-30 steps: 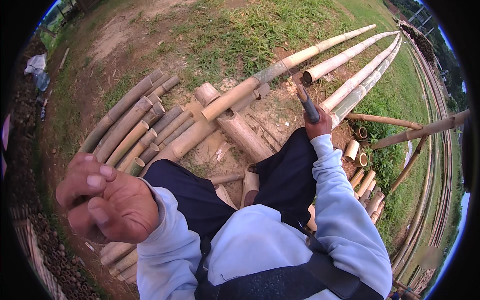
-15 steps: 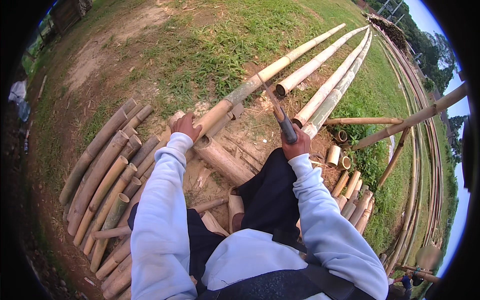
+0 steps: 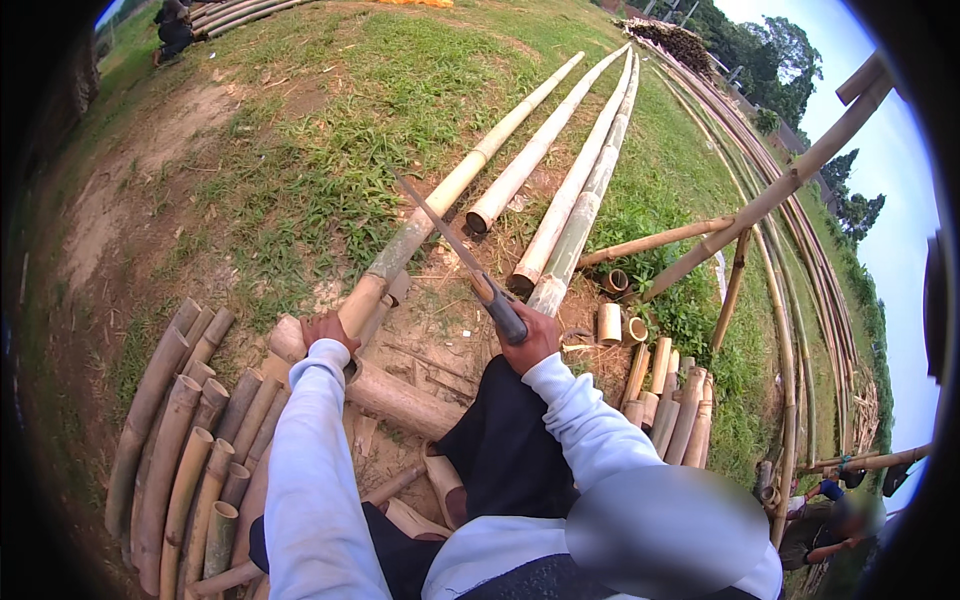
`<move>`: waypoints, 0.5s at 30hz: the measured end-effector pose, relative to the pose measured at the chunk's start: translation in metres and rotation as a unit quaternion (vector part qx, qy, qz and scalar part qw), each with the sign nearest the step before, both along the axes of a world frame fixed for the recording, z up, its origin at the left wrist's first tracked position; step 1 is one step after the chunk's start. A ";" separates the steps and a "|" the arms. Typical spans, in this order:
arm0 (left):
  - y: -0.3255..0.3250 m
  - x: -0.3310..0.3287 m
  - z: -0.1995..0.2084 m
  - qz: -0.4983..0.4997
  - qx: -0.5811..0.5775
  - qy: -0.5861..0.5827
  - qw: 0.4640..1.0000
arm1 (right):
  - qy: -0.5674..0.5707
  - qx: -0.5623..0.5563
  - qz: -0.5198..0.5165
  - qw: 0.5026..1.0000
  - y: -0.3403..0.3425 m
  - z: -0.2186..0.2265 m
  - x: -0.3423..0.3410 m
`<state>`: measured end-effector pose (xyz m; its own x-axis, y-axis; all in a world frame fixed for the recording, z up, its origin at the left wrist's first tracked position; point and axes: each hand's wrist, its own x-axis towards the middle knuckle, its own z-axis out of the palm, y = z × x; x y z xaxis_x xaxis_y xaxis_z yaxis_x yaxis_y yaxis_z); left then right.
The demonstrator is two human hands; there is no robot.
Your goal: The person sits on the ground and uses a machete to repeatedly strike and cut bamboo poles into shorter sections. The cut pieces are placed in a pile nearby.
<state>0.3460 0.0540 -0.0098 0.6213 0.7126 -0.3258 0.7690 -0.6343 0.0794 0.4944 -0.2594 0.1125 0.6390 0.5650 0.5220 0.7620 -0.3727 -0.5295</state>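
My right hand [image 3: 532, 338] grips the handle of a long blade [image 3: 450, 243], a machete-like knife raised over the ground and pointing up and left. My left hand [image 3: 327, 329] rests on the near end of a long bamboo pole [image 3: 447, 193] that runs away across the grass. That pole end lies over a thick short log [image 3: 390, 392] set crosswise in front of my knees. Both arms are in pale blue sleeves.
Several cut bamboo lengths [image 3: 190, 430] lie stacked at my left. Shorter cut pieces [image 3: 665, 395] are piled at my right. More long poles [image 3: 575, 200] lie side by side ahead. A slanted bamboo frame [image 3: 770, 195] stands at the right. Another person [image 3: 830, 515] crouches at lower right.
My left hand went from raised near the camera down onto the pole end. The right hand kept the blade lifted, and the view tilted further toward the long poles.
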 end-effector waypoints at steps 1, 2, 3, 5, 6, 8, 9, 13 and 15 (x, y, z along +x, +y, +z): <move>-0.002 -0.006 0.005 -0.006 0.009 -0.009 1.000 | 0.012 -0.011 -0.004 1.000 0.002 0.002 -0.001; -0.007 -0.008 0.015 -0.012 0.005 -0.014 1.000 | 0.027 -0.026 -0.009 0.999 0.000 0.003 0.001; -0.010 -0.016 0.025 -0.013 -0.001 -0.010 1.000 | 0.049 -0.045 -0.009 0.998 -0.001 0.001 0.000; -0.013 -0.037 0.041 -0.022 -0.013 -0.017 1.000 | 0.034 -0.044 -0.007 0.998 -0.005 -0.002 0.001; -0.012 -0.056 0.048 -0.024 -0.007 -0.025 0.999 | 0.026 -0.039 -0.005 0.999 -0.004 -0.004 -0.001; -0.009 -0.104 0.067 -0.031 0.040 -0.024 0.998 | 0.030 -0.027 -0.008 0.999 -0.003 -0.006 -0.005; -0.008 -0.127 0.080 -0.033 0.022 -0.025 0.999 | 0.029 -0.002 -0.001 1.000 -0.005 -0.006 -0.004; -0.001 -0.253 0.087 -0.016 -0.006 -0.068 0.998 | -0.005 0.021 -0.004 1.000 -0.002 0.001 -0.007; -0.006 -0.304 0.095 0.028 -0.065 0.053 0.996 | -0.005 0.032 0.009 0.999 -0.003 -0.001 -0.002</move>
<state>0.0424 0.0480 0.0852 0.5393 0.6918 -0.4801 0.8110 -0.5802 0.0750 0.4929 -0.2628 0.1114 0.6237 0.5417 0.5635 0.7735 -0.3241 -0.5446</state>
